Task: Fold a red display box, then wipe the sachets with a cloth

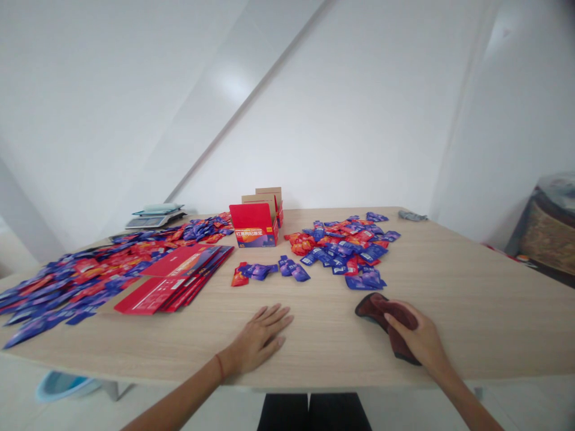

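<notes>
My left hand (258, 338) lies flat on the wooden table (323, 353), fingers spread, holding nothing. In my right hand (420, 335) is a brown cloth (398, 317) with a dark edge, bunched between thumb and fingers and touching the tabletop. Beyond the left hand lie a few purple and orange sachets (294, 269). A larger heap of purple and red sachets (345, 242) spreads out past the cloth. To the left of my left hand rests a stack of flattened red cartons (179, 275).
Open red boxes (254, 230) stand in a row at the back. Many more sachets (103, 263) cover the table's left side, near a scale (155, 218). A grey crumpled cloth (412, 215) lies at the far right edge. A blue basin (63, 386) is on the floor.
</notes>
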`<move>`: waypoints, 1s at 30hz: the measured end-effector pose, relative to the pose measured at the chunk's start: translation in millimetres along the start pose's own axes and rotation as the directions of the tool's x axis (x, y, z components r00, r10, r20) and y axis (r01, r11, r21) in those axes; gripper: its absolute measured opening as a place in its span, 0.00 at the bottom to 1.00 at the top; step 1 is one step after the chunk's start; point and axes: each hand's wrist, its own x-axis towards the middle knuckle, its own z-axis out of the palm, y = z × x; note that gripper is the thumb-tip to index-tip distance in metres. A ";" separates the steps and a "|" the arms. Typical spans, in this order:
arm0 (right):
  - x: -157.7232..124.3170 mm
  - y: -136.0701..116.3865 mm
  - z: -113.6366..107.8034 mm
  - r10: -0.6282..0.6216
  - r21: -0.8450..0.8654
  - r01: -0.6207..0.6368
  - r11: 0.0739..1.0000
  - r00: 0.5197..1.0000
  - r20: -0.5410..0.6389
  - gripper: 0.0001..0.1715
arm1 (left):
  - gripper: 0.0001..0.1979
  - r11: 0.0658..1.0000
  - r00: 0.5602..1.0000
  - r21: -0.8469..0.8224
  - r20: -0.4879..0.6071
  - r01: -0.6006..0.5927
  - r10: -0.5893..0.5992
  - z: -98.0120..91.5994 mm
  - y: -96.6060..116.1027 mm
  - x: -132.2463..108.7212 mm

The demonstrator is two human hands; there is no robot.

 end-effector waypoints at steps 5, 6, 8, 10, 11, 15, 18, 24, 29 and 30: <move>0.4 -2.1 -0.3 0.000 -0.001 0.000 1.000 1.000 0.000 0.26 | 0.28 1.000 1.000 0.014 0.010 0.019 -0.020 1.8 -1.4 0.2; 0.5 -1.9 -0.4 -0.002 0.000 0.002 1.000 1.000 0.004 0.26 | 0.28 1.000 1.000 0.016 0.004 0.016 -0.016 2.1 -1.6 0.2; 0.4 -1.7 -0.4 -0.009 0.003 0.009 1.000 1.000 0.010 0.25 | 0.28 1.000 1.000 0.017 -0.010 0.005 -0.004 2.5 -2.1 0.0; -0.1 -1.9 -0.1 -0.016 0.011 0.016 1.000 1.000 0.008 0.25 | 0.28 1.000 1.000 0.020 -0.011 -0.001 0.002 2.6 -2.3 -0.1; -0.4 -2.1 0.1 -0.015 0.016 0.015 1.000 1.000 0.005 0.25 | 0.28 1.000 1.000 0.020 -0.009 -0.001 0.001 2.4 -2.3 -0.1; -0.9 -1.3 0.7 -0.002 0.027 0.002 1.000 1.000 0.000 0.25 | 0.28 1.000 1.000 0.017 0.002 0.012 -0.012 0.9 -1.1 0.2; -0.2 2.0 0.7 -0.002 0.023 0.002 1.000 1.000 0.015 0.26 | 0.28 0.999 1.000 0.020 0.019 0.025 -0.025 0.2 -0.4 0.7; 0.6 7.4 1.3 -0.002 0.017 0.001 1.000 1.000 0.017 0.26 | 0.28 1.000 1.000 0.021 0.011 0.018 -0.019 2.3 -2.2 -0.1; 0.7 6.4 0.5 -0.011 0.005 0.011 1.000 1.000 0.012 0.27 | 0.28 0.999 1.000 0.032 0.006 0.016 -0.017 2.7 -2.3 -0.3; 0.8 6.0 0.3 -0.013 0.003 0.013 1.000 1.000 0.008 0.27 | 0.28 0.999 1.000 0.036 0.009 0.016 -0.016 2.4 -2.1 -0.3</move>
